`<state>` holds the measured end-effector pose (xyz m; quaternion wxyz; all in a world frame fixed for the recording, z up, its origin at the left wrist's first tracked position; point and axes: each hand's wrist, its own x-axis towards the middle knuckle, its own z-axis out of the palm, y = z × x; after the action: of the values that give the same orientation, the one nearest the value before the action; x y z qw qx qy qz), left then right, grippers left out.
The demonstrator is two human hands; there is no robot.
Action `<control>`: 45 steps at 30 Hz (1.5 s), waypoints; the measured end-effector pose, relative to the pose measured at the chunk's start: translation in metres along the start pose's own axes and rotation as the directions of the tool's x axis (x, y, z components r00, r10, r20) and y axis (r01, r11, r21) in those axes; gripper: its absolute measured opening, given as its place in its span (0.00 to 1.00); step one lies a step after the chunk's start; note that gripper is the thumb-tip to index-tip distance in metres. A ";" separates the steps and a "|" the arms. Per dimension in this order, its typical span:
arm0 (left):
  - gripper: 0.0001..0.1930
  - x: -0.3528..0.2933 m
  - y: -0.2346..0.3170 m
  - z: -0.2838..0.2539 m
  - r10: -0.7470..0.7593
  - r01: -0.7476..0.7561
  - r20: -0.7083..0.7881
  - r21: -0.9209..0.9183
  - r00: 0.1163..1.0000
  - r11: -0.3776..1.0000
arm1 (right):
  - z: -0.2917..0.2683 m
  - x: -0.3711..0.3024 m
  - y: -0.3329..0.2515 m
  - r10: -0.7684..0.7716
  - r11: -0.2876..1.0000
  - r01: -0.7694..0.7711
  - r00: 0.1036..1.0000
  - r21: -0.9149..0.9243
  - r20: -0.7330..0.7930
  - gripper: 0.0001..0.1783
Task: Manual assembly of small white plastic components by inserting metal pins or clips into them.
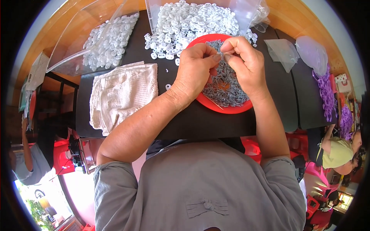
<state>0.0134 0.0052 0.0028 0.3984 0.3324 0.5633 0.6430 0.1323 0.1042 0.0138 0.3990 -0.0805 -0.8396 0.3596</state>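
Observation:
Above a red plate point(221, 111) both of my hands meet, fingertips close together. My left hand point(195, 68) is closed in a pinch, and my right hand point(247, 66) pinches thumb to forefinger just beside it. Whatever small piece lies between the fingertips is too small and too covered to name. Many tiny grey slender pieces point(231, 92) fill the plate, with an orange-brown patch showing in their middle. Beyond the plate, small white oval plastic pieces with holes point(192, 19) are heaped, some spilling toward my left hand.
A folded beige cloth point(125, 94) lies left on the dark table point(177, 125). Farther left, a clear bin point(69, 59) holds more white pieces. Plastic bags point(283, 54) and purple linked strips point(325, 92) are on the right. Other people are at both sides.

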 end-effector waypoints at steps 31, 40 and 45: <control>0.05 0.000 -0.005 0.003 0.071 -0.071 -0.032 0.015 0.997 0.997 | 0.017 -0.003 0.002 -0.172 0.980 0.161 0.981 -0.114 -0.085 0.17; 0.05 0.006 -0.006 -0.005 -0.103 0.099 0.002 -0.289 0.995 0.952 | 0.002 0.001 0.006 0.039 0.998 -0.038 0.999 -0.046 0.015 0.12; 0.05 0.007 -0.007 -0.006 -0.116 0.114 0.012 -0.309 0.993 0.944 | 0.002 0.002 0.004 0.036 0.997 -0.035 0.999 -0.067 0.014 0.12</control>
<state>0.0060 0.0090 -0.0050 0.4805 0.2308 0.4755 0.6998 0.1293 0.1070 0.0114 0.3834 -0.1058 -0.8527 0.3388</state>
